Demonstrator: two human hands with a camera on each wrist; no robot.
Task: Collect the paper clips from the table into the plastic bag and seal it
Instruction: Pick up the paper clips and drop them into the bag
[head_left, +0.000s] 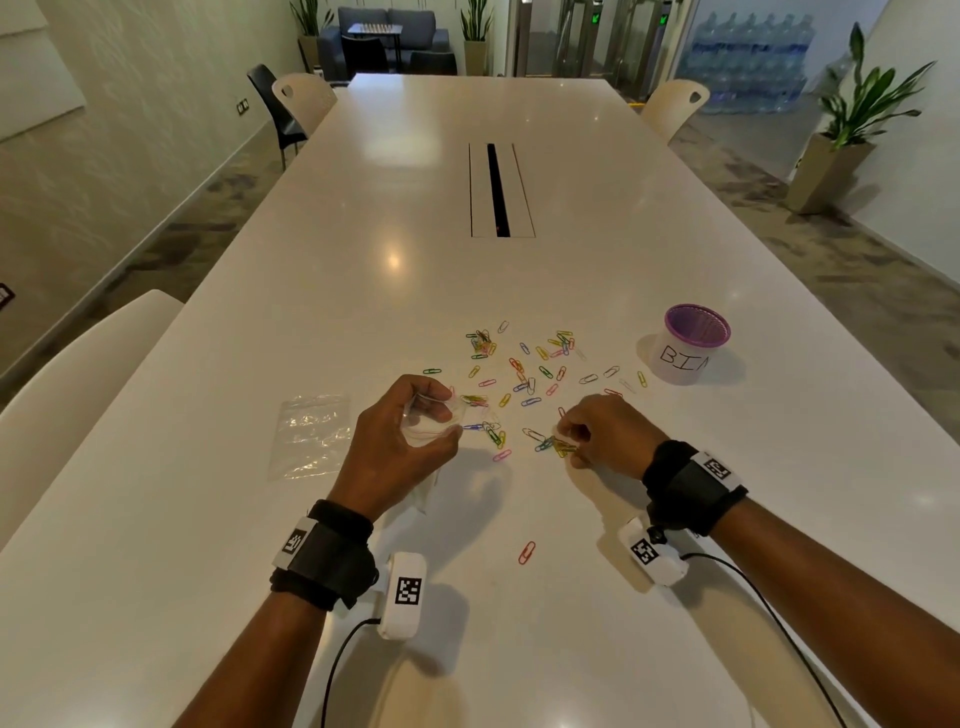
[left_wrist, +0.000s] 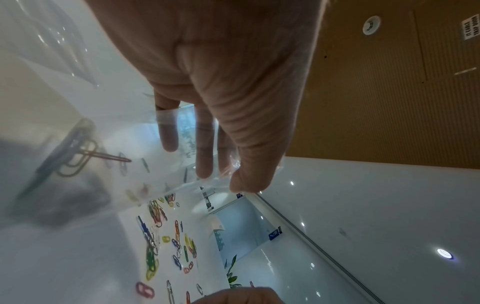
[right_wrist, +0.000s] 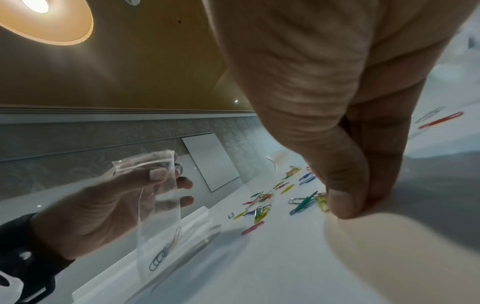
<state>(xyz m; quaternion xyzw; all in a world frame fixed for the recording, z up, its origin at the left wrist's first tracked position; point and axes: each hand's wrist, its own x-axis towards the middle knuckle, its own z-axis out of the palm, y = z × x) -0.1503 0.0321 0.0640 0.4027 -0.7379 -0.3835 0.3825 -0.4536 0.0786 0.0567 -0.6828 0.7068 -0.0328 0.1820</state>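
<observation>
Left hand (head_left: 400, 431) curled round the mouth of a clear plastic bag (right_wrist: 159, 207), held upright above the white table (head_left: 415, 218), a few clips inside. Right hand (head_left: 602, 431) pinching down on coloured paper clips (head_left: 553, 444), seemingly gripping some. Others scattered beyond; 1 red clip (head_left: 527, 552) nearer. Spare bag (head_left: 311, 434) flat at left; purple-rimmed cup (head_left: 693, 345) at right.

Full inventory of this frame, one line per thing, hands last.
plastic bag: one, clear, upright in left hand, a few clips at its bottom
second bag: one, clear, flat on table, left of that hand
paper clips: dozens, mixed colours, scattered mid-table
stray clip: one, red, nearer the person, between the wrists
cup: one, purple rim, white "BIN" label, right of clips
table: one, white, glossy
left hand: grips the bag near its top
right hand: fingertips pinching clips on table
</observation>
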